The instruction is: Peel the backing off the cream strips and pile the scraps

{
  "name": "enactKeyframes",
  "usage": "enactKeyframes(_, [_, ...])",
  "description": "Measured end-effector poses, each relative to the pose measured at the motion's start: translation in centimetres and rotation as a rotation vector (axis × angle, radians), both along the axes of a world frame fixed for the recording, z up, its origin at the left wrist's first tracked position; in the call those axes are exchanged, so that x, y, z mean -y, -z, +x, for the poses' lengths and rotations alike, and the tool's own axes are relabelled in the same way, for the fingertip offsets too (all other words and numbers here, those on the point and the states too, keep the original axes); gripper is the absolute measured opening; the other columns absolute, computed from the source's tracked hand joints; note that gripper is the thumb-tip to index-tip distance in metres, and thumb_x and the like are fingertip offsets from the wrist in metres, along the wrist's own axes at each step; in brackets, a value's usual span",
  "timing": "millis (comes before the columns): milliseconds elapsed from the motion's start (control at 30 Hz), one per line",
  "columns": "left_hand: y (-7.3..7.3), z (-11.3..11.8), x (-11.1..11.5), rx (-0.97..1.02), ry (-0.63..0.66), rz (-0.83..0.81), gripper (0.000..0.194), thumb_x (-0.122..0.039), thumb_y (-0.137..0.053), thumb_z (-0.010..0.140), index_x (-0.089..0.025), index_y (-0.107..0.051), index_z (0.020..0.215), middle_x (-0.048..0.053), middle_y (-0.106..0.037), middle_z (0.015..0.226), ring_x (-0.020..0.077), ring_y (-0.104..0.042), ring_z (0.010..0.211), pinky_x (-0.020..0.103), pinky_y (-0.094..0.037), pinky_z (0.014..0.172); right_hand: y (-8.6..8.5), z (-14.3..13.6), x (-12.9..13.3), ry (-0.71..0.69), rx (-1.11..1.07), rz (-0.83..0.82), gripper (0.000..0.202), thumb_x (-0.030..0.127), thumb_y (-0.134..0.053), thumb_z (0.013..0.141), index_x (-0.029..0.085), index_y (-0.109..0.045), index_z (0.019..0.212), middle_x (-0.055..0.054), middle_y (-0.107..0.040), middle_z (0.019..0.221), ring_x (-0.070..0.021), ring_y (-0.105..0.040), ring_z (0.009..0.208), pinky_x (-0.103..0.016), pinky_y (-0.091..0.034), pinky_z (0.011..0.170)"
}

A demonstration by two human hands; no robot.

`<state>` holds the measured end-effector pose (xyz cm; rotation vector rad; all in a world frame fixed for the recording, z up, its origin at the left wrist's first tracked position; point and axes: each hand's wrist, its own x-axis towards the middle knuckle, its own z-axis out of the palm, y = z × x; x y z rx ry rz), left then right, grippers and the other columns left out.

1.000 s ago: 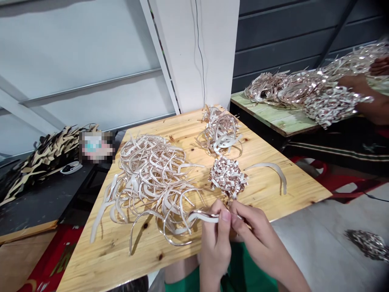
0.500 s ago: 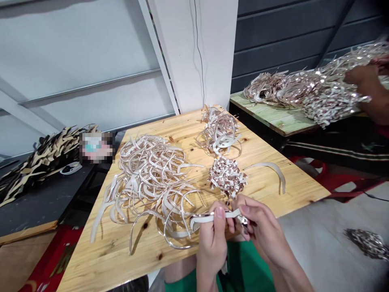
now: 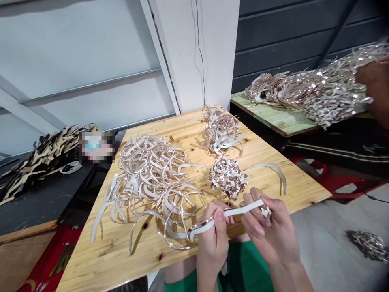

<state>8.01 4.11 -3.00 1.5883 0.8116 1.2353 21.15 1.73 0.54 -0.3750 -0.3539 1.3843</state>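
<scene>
My left hand point(image 3: 213, 237) pinches a curved strip point(image 3: 238, 211), white on one face and shiny rose-gold on the other, between thumb and fingers. The strip's other end runs up into my right hand point(image 3: 275, 231), whose curled thumb and index finger grip it. A small shiny folded piece point(image 3: 266, 213) also shows among the right fingers. Left of my hands spreads a loose pile of similar strips point(image 3: 152, 166). Just beyond them sits a bunch of short folded bits point(image 3: 229, 178), and a single strip point(image 3: 278, 168) lies to its right.
A smaller strip heap point(image 3: 220, 134) is at the back of the wooden table point(image 3: 106, 259). Another person's hand point(image 3: 373, 79) is by shiny strips on the green table point(image 3: 282, 121). Black-and-tan strips point(image 3: 57, 150) cover a dark table at left; a red chair point(image 3: 343, 182) stands right.
My right hand has moved right and slightly up, away from the left, so more strip shows between them. The other person's hand has shifted right.
</scene>
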Motion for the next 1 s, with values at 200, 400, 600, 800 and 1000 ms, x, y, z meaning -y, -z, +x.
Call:
enactKeyframes(200, [-0.5,-0.3,0.5,-0.058,-0.013,0.069,0.034,-0.028,-0.04,0.116,-0.022,-0.065,0.094,0.004,-0.067,0.086,0.0199,-0.065,0.082,0.031,-0.049,0.079,0.0,0.4,0.0,0.118,0.007,-0.055,0.038,0.029,-0.064,0.097,0.023,-0.047,0.063,0.007,-0.029,0.058,-0.0113,-0.024,0.046,-0.019,-0.035,0.041])
enactKeyframes(400, [-0.8,-0.5,0.2,-0.053,-0.06,0.043,0.037,-0.033,-0.04,0.117,-0.023,-0.075,0.116,0.008,-0.076,0.108,0.0223,-0.071,0.102,0.032,-0.053,0.091,0.4,0.1,0.6,0.234,0.131,-0.063,0.028,0.034,-0.066,0.1,0.023,-0.066,0.074,-0.005,-0.067,0.102,-0.0146,-0.061,0.067,-0.022,-0.051,0.047])
enactKeyframes(600, [-1.4,0.3,0.0,0.137,-0.099,-0.057,0.027,-0.039,-0.059,0.11,-0.021,-0.079,0.106,0.005,-0.078,0.095,0.0163,-0.073,0.078,0.023,-0.058,0.069,0.7,-0.5,0.9,0.116,0.179,-0.012,0.028,0.036,-0.067,0.102,0.023,-0.074,0.078,-0.002,-0.064,0.082,-0.0147,-0.063,0.07,-0.021,-0.059,0.064])
enactKeyframes(800, [-1.6,0.5,-0.3,0.095,-0.258,0.146,0.004,-0.022,-0.075,0.1,-0.023,-0.079,0.098,0.002,-0.075,0.087,0.017,-0.073,0.081,0.025,-0.058,0.075,0.6,-1.7,0.1,0.106,0.069,-0.036,0.025,0.033,-0.076,0.096,0.02,-0.075,0.075,-0.001,-0.065,0.076,-0.0107,-0.062,0.065,-0.017,-0.059,0.066])
enactKeyframes(1000, [-0.9,-1.6,0.4,0.196,-0.551,0.247,0.009,-0.027,-0.082,0.093,-0.026,-0.076,0.087,0.001,-0.073,0.082,0.0211,-0.068,0.076,0.033,-0.059,0.071,1.7,-4.3,0.1,-0.226,-0.039,-0.291,0.031,0.04,-0.081,0.087,0.019,-0.066,0.069,0.002,-0.058,0.061,-0.0098,-0.053,0.049,-0.018,-0.046,0.046])
